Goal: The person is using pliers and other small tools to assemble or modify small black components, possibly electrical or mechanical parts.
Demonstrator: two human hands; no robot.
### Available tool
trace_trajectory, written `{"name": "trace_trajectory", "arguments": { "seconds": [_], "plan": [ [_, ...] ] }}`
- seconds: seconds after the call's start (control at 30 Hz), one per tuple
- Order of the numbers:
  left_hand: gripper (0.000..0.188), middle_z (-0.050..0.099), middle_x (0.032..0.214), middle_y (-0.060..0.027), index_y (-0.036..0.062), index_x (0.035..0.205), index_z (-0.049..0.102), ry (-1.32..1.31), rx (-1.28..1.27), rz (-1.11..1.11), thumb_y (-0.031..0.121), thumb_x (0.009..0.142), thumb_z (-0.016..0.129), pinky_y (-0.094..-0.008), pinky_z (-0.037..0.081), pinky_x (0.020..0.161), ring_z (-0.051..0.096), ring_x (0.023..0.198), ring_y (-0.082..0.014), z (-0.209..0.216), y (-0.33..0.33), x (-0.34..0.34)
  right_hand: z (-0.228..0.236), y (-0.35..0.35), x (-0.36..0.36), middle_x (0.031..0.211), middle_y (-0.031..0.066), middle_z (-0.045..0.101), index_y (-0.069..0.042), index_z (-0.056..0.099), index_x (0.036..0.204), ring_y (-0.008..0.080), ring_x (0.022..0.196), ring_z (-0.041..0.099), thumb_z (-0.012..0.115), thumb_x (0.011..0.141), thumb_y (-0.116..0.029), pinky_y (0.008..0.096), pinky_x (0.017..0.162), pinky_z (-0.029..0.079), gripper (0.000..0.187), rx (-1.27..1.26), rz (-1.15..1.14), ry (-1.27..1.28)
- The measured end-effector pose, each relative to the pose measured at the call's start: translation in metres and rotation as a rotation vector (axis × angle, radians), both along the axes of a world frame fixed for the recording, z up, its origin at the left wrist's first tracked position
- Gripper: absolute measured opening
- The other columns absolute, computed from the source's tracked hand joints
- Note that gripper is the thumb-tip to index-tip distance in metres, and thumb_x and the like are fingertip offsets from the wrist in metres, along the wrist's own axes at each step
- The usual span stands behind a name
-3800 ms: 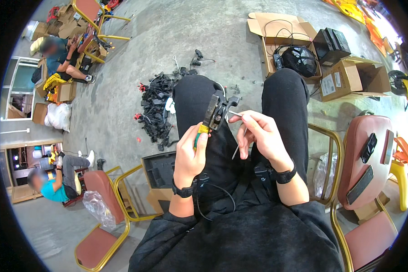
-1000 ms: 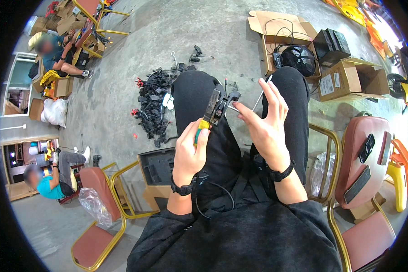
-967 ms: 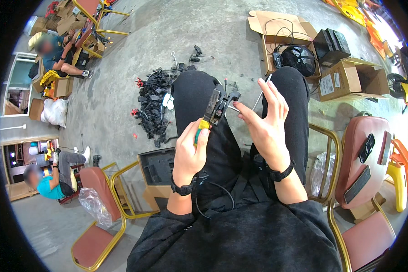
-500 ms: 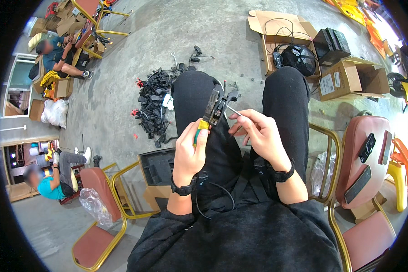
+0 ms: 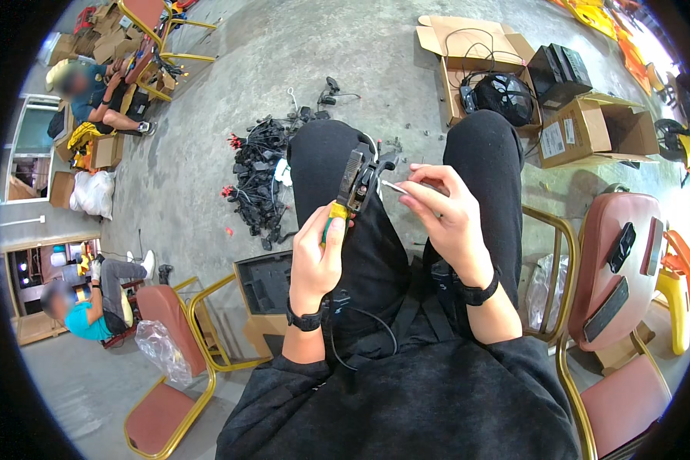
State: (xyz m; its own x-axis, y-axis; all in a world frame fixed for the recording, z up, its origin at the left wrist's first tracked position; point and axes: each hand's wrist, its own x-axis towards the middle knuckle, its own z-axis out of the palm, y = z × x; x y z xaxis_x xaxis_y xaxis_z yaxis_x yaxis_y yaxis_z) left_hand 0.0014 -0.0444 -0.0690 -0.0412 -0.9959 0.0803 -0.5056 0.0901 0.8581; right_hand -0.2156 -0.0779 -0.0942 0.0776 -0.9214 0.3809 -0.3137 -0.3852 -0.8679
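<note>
Shifted since the last frame: left hand (image 5: 314,257) and the black-headed hand tool (image 5: 350,182) it carries have slid slightly left and nearer; right hand (image 5: 454,207) has risen and moved a little right.

Left grip: closed around the tool's yellow-and-green handle. Tool is tilted, black head pointing far, held above the left thigh (image 5: 322,165), its right edge reaching over the gap between the thighs.

Right grip: narrow, thumb and fingers pinched on a thin light rod (image 5: 395,187). Rod's left tip sits just beside the head's right edge; can't tell whether it touches. Room between the tool head and the right fingertips is tight. Right thigh (image 5: 483,153) lies close behind the right hand, on its right. Most slack is the gap between the thighs, near and below the hands.

Left of the left knee: pile of black cables (image 5: 261,184) with red ends on the concrete floor (image 5: 345,54). Nearer, left of the left wrist: dark case (image 5: 268,284) with moulded recesses, its right edge close to the forearm. Far right, past the right knee: open carton (image 5: 471,46) with black gear inside. Right side: padded chair (image 5: 609,218) carrying flat black devices, well apart from the right elbow.
</note>
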Motion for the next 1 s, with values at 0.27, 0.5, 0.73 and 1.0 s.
{"name": "trace_trajectory", "arguments": {
  "seconds": [0.27,0.5,0.73,1.0],
  "plan": [
    [0.043,0.068,0.091,-0.01,-0.0037,0.101,0.067,-0.016,0.001,-0.003,0.033,0.11,0.046,-0.0297,0.047,0.073,0.062,0.08,-0.0169,0.0007,0.0004,-0.0009,0.0016,0.0019,0.0057,0.12,0.0133,0.061,-0.012,0.076,0.112,0.0345,0.124,0.061,0.082,0.08,-0.004,0.0422,0.102,0.053,0.034,-0.173,-0.095,0.172],
    [0.039,0.066,0.092,-0.012,-0.0049,0.102,0.066,-0.071,-0.058,-0.002,0.028,0.109,0.046,-0.0316,0.048,0.074,0.062,0.08,-0.0197,-0.0026,0.001,-0.0045,-0.003,0.0046,0.0043,0.14,0.0214,0.057,-0.012,0.074,0.119,0.04,0.139,0.051,0.075,0.082,-0.003,0.045,0.111,0.049,0.038,-0.186,-0.092,0.268],
    [0.038,0.067,0.093,-0.0137,-0.0058,0.103,0.065,-0.091,-0.028,-0.004,0.027,0.109,0.046,-0.0329,0.049,0.076,0.063,0.081,-0.0226,-0.0015,0.0024,-0.0039,-0.0026,0.0035,0.0044,0.142,0.018,0.057,-0.01,0.076,0.118,0.0383,0.141,0.05,0.078,0.077,0.01,0.0434,0.111,0.05,0.045,-0.193,-0.129,0.277],
    [0.034,0.067,0.098,-0.0179,-0.0072,0.115,0.063,-0.093,-0.056,-0.044,0.023,0.108,0.05,-0.0357,0.052,0.079,0.066,0.085,-0.0301,-0.0013,0.0015,-0.0028,-0.0042,0.0034,0.0063,0.142,0.0173,0.055,-0.01,0.077,0.114,0.039,0.141,0.049,0.08,0.077,0.008,0.0438,0.112,0.049,0.042,-0.207,-0.142,0.244]
  ]
}}
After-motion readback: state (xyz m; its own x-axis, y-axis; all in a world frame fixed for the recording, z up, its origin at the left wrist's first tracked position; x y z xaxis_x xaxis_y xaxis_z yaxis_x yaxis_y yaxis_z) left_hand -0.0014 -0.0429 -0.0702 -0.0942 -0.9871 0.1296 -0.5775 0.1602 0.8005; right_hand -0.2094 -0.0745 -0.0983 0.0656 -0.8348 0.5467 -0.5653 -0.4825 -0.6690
